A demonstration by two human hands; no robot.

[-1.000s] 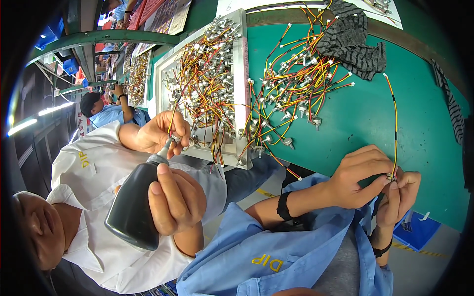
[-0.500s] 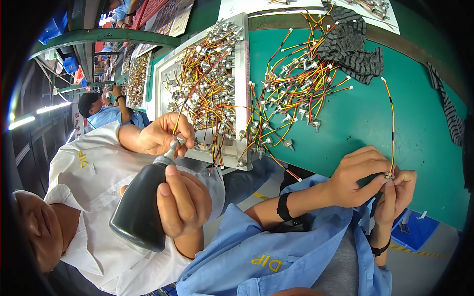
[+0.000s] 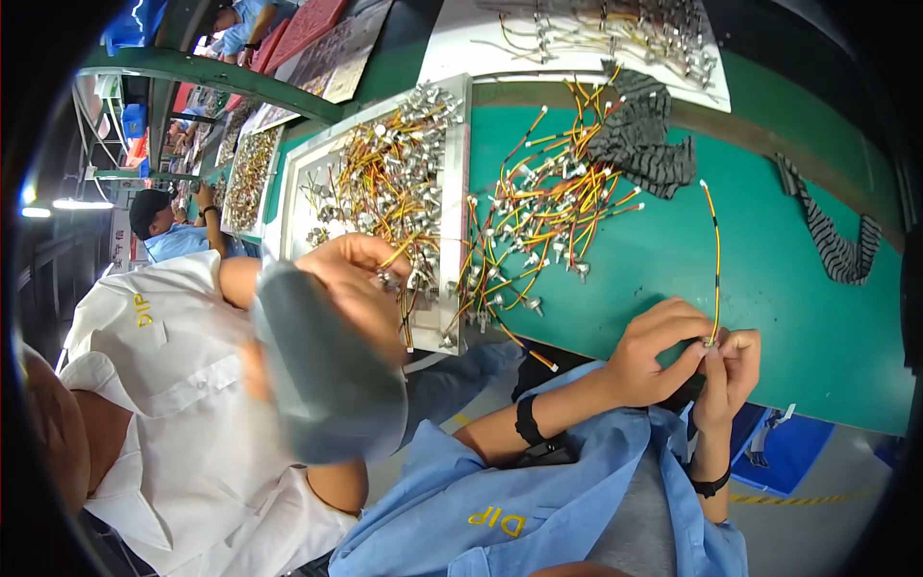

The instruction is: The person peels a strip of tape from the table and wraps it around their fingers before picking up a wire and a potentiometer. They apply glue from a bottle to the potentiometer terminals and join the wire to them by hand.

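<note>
Head view: the left hand [image 3: 659, 351] and the right hand [image 3: 729, 370] are both pinched closed on the lower end of a yellow-and-red wire lead [image 3: 715, 252], which runs up and away from the grip across the green table [image 3: 798, 317]. Left of the grip, a co-worker's blurred grey tool [image 3: 322, 370] hangs beside the white tray [image 3: 452, 192] of leads. Risk: the small metal end could slip from the fingertips if the pinch eases, or the lead could kink from being bent hard.

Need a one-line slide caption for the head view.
Left hand and right hand pinch one end of a red-yellow wire lead over a green bench, wire pile nearby.

Yellow chest label [image 3: 498, 520] on blue shirt, yellow label [image 3: 142, 310] on white shirt
</note>
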